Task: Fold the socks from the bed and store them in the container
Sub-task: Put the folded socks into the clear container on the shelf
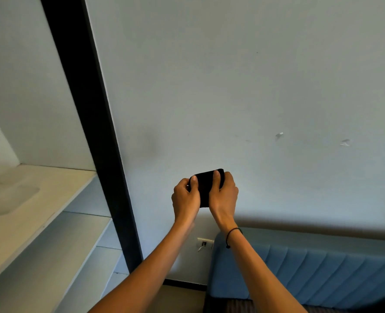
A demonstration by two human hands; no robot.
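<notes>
A black folded sock (206,188) is held up in the air in front of a pale wall. My left hand (185,198) grips its left side, thumb on the near face. My right hand (224,195) grips its right side the same way and wears a thin black cord at the wrist. Both arms reach forward from the bottom of the view. The bed surface and the container are out of view.
A blue padded headboard (311,267) runs along the lower right under the wall. White shelves (40,199) with a black upright post (96,141) stand on the left. A wall socket (205,243) sits low between the post and the headboard.
</notes>
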